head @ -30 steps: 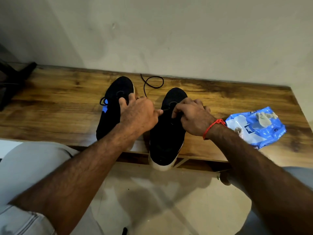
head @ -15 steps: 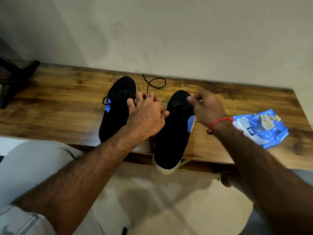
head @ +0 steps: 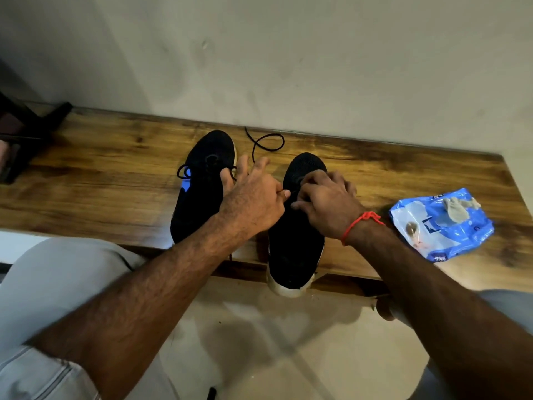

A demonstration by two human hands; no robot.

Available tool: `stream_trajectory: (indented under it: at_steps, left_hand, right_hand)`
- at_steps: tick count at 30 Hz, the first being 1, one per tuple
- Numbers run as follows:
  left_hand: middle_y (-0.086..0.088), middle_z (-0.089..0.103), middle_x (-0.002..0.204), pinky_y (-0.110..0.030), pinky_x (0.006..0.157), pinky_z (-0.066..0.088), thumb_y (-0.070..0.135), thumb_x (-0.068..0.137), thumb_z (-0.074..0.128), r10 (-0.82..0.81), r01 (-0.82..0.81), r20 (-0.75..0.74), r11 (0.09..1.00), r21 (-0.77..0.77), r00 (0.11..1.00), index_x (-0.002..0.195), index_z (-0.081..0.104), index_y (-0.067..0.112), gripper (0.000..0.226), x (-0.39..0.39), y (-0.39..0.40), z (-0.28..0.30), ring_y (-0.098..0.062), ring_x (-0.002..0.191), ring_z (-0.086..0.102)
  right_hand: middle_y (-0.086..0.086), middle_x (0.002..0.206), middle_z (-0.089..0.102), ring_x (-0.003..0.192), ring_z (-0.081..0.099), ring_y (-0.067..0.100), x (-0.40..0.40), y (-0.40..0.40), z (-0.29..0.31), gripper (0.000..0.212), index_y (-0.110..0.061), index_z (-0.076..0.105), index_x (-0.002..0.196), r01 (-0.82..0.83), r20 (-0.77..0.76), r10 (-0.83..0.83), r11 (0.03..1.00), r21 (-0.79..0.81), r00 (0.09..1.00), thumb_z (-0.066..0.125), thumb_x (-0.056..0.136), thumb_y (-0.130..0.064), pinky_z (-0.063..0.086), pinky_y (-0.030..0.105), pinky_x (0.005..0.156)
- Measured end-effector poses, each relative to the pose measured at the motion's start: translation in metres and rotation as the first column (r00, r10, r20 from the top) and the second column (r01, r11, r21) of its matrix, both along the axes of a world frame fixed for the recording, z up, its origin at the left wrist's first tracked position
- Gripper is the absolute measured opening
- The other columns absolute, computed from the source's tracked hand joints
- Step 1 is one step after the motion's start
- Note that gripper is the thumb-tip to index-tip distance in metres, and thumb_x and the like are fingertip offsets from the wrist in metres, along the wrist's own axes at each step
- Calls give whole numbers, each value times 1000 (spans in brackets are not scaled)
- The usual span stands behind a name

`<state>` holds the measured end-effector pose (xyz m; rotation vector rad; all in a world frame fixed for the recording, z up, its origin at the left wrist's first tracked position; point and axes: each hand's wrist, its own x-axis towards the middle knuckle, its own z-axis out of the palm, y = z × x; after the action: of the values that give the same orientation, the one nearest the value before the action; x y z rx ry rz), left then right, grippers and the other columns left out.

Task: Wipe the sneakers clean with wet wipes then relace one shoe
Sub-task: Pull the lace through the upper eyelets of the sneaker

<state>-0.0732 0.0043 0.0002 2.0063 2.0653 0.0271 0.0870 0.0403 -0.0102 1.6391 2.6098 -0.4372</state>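
On a wooden bench (head: 86, 180) set against a plain wall, a person leans over two black sneakers, both hands now meeting above the right-hand sneaker (head: 294, 232). Half a second earlier the right hand (head: 326, 203) had drawn out toward 3 o'clock with the lace; it has since come back to the shoe's throat, fingers curled and pinching what looks like the lace end, though the grip itself is partly hidden. The left hand (head: 253, 197) has stayed close, thumb and forefinger pinched on a thin strand at the gap between the hands, its other fingers spread toward 12 o'clock. That return suggests one pass was pulled through and the next eyelet is being fed: relacing is under way, the wiping apparently finished.

The black lace (head: 268, 141) trails off toward 12 o'clock in a loose loop on the wood, so plenty of slack is left. The right-hand sneaker is dark mesh with a pale sole, its heel overhanging the bench edge at 6 o'clock. The left-hand sneaker (head: 202, 192), just beside it at 9 o'clock, is laced, with a blue patch showing. A blue wipes pack (head: 438, 226), a used wipe on top, lies at 3 o'clock.
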Motion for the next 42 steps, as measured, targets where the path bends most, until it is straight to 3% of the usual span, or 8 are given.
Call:
stream_trajectory:
  at_steps: [7, 10, 15, 23, 30, 36, 40, 42]
  left_hand:
    - [0, 12, 169, -69, 117, -5, 53, 101, 47, -2, 3, 22, 1000, -29, 1000, 103, 75, 34, 34, -2, 4, -3, -33, 154, -15]
    - [-2, 9, 170, -71, 115, -11, 53, 102, 45, -19, 18, -12, 999, -27, 1000, 108, 74, 34, 35, -1, 4, -4, -36, 154, -18]
    - [-1, 9, 170, -72, 114, -11, 51, 103, 43, -37, 36, -44, 999, -28, 998, 113, 74, 32, 38, -1, 3, -2, -37, 154, -16]
    - [1, 15, 169, -76, 114, -6, 57, 102, 40, -21, 19, -84, 999, -27, 996, 114, 72, 39, 39, -3, 1, -4, -36, 155, -11]
    - [2, 17, 168, -74, 114, 1, 54, 103, 38, -24, 21, -95, 999, -32, 995, 117, 71, 37, 40, 0, -1, -4, -35, 155, -8]
    - [5, 27, 165, -72, 114, 10, 50, 105, 38, 0, -7, -67, 996, -92, 998, 124, 69, 31, 41, 3, -1, 2, -33, 156, -1]
    - [5, 28, 164, -71, 111, 12, 53, 104, 40, 7, -23, -122, 991, -130, 992, 128, 66, 33, 41, -2, 1, 2, -36, 154, 2]
    - [5, 28, 163, -70, 111, 13, 56, 103, 40, 10, -33, -146, 988, -151, 989, 128, 66, 37, 41, -6, 2, 0, -36, 153, 2]
  right_hand:
    - [18, 127, 50, 121, 43, 43, 58, 48, 11, 25, -13, 66, 110, 582, -362, -499, 795, 169, 787, 57, 97, -33, 37, 42, 97]
    - [9, 128, 53, 125, 42, 38, 42, 32, 11, 32, -25, 65, 105, 329, -389, -233, 923, 200, 891, 56, 89, -51, 34, 45, 100]
    - [0, 153, 28, 142, 14, 34, 0, -8, 0, 35, -29, 62, 116, -69, 29, 68, 996, 54, 997, 57, 91, -53, 22, 57, 112]
    - [14, 114, 65, 113, 53, 38, 49, 40, 15, 17, -19, 67, 91, 571, -368, -514, 819, 59, 775, 64, 93, -36, 49, 45, 91]
    - [2, 157, 18, 143, 11, 37, 5, -3, -6, 51, -31, 48, 129, 19, 34, -21, 998, 52, 999, 58, 87, -57, 19, 57, 113]
    - [0, 149, 37, 141, 21, 32, -10, -10, -5, 40, -22, 54, 126, -9, 88, -2, 992, 127, 996, 52, 95, -47, 21, 57, 111]
    - [-3, 125, 64, 122, 49, 26, 1, 2, 12, 22, -24, 69, 103, 182, -242, -164, 982, 54, 956, 58, 94, -41, 39, 42, 97]
    - [11, 105, 70, 104, 61, 33, 25, 25, 22, 23, -15, 70, 97, 495, -504, -447, 868, -42, 739, 60, 93, -35, 47, 37, 84]
